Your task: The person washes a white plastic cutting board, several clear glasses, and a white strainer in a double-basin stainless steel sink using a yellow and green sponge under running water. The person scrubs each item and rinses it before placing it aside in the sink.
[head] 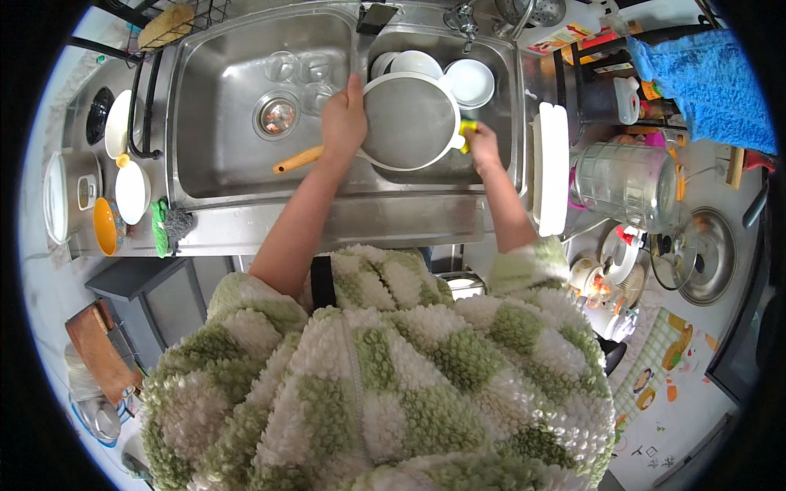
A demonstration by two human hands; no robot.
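My left hand [344, 119] grips a white-rimmed pan [411, 123] by its left side, thumb up along the rim. The pan's grey inner face is towards me, and its wooden handle [298, 160] sticks out to the left below my wrist. In my right hand [483, 147] is a yellow and green sponge [468, 135], held against the pan's right edge near a small white lug. Behind the pan, white bowls [470, 83] are stacked in the right basin [497, 166]; the pan hides part of them.
Clear glasses [316, 67] stand in the left basin [215, 123], near a drain strainer [276, 115] holding food scraps. A faucet [462, 21] rises behind the right basin. Bowls [132, 192] line the left counter. A white tray-like object [551, 169] stands at the right edge.
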